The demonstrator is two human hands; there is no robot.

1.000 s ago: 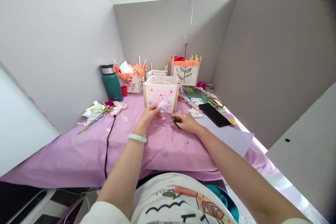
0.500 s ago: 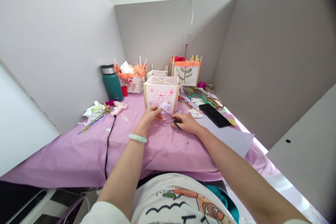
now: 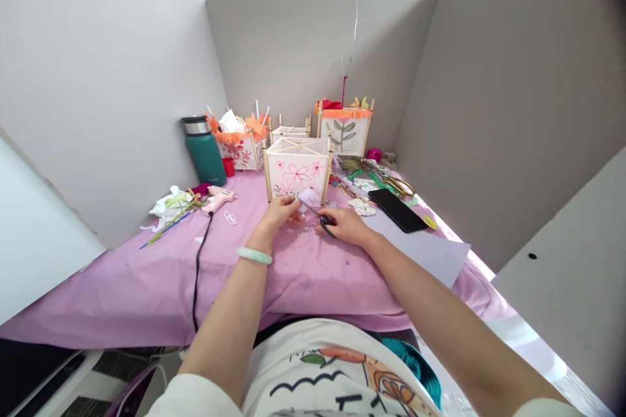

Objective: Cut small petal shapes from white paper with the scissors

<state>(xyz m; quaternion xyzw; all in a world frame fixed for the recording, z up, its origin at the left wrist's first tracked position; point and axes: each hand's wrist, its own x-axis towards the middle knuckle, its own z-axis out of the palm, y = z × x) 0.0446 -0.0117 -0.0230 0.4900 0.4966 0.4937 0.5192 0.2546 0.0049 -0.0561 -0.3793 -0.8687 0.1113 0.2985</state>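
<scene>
Between the fingers of my left hand [image 3: 280,216] is a small piece of pale purple paper [image 3: 309,197], its edge cut into a fringe. My right hand [image 3: 346,227] is closed round the black handles of a pair of scissors [image 3: 327,221]. The scissor blades point up and left and meet the paper beside my left fingertips. Just behind both hands stands a white box-shaped lantern [image 3: 297,172] with wooden corner sticks and pink flowers drawn on its front. Its lower right front is partly covered by the fringed paper.
A pink glue gun [image 3: 218,199] with a black cord and a green bottle [image 3: 204,153] are at left. Orange-fringed lanterns [image 3: 345,133] stand behind. On the right lie a black phone [image 3: 397,210], a pale purple sheet [image 3: 420,249] and gold-handled scissors [image 3: 400,186]. Grey panels surround the table.
The view has shifted slightly, so everything sits a little further up and left. Both hands keep their hold on the paper and scissors, with hardly any other movement.
</scene>
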